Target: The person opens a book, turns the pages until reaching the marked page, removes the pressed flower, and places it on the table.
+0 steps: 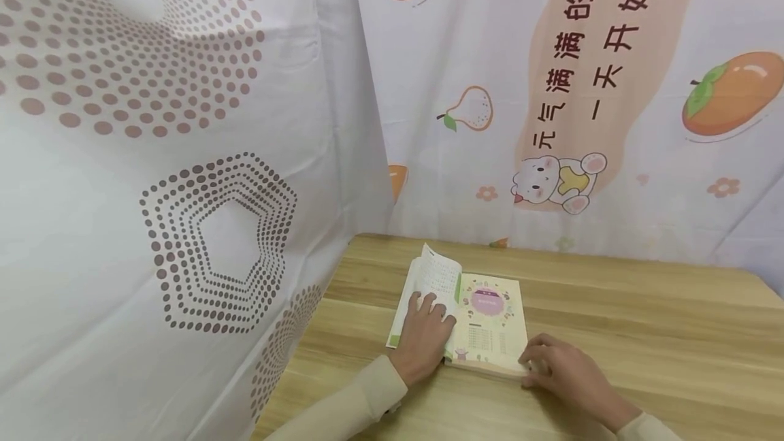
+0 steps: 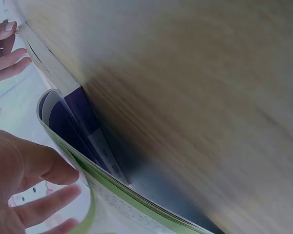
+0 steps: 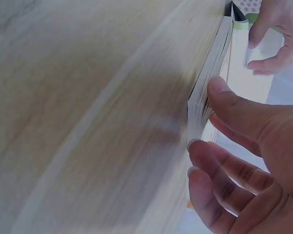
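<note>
An open book point(image 1: 488, 332) lies on the wooden table, its right-hand page printed with a pink-purple round emblem. My left hand point(image 1: 425, 332) rests on the left-hand pages point(image 1: 439, 273), fingers bent and spread over the lower part. In the left wrist view, its thumb point(image 2: 51, 163) is beside the curved, green-edged leaves, and the book's dark purple spine point(image 2: 83, 109) shows below. At the lower right corner, my right hand point(image 1: 566, 373) pinches the book's edge. Its thumb point(image 3: 229, 100) is against the slightly fanned page edges point(image 3: 210, 73) in the right wrist view, other fingers curled near the corner.
The wooden table point(image 1: 625, 318) extends to the right of the book. A white curtain with brown dot patterns point(image 1: 220, 243) hangs close on the left. Behind the table hangs another curtain point(image 1: 465, 175) with fruit, a cartoon animal and Chinese characters.
</note>
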{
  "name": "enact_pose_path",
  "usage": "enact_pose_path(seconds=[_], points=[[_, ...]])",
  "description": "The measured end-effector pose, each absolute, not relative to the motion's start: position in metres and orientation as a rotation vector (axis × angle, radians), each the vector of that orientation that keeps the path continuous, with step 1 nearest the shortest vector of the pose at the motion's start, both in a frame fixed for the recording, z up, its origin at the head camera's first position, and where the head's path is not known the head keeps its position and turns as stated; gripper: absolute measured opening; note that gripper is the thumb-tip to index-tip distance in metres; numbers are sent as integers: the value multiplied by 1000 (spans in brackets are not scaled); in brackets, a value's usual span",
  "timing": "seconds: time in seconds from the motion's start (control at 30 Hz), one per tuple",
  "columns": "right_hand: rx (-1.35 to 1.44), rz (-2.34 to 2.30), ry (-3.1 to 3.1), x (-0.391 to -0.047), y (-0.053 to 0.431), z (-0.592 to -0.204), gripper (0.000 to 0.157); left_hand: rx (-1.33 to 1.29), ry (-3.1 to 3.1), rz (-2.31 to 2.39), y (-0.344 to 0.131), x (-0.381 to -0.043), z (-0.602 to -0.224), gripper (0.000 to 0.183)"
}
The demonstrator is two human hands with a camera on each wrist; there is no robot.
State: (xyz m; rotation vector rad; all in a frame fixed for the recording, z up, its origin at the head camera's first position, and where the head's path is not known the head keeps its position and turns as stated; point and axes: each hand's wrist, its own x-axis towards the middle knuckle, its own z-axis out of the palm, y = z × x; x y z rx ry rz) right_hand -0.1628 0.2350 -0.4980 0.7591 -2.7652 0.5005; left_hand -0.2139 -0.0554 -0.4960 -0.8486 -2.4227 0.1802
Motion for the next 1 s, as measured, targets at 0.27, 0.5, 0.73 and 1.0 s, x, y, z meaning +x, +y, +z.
enact_pose_path(seconds=[0.27,0.5,0.73,1.0], points=[[781,532,-2734,-165,237,-495,16,-917,-2510,141,-54,-212,-491,8],[841,467,-2643,-165,234,-495,22,-937,-2515,52,-53,-213,-494,6],[840,407,-2604,-164,233,-493,25,-955,-2541,40,-52,-214,-495,8],[816,469,-2580,-163,233,-492,27,-940,-2558,102,-48,-211,-496,46]])
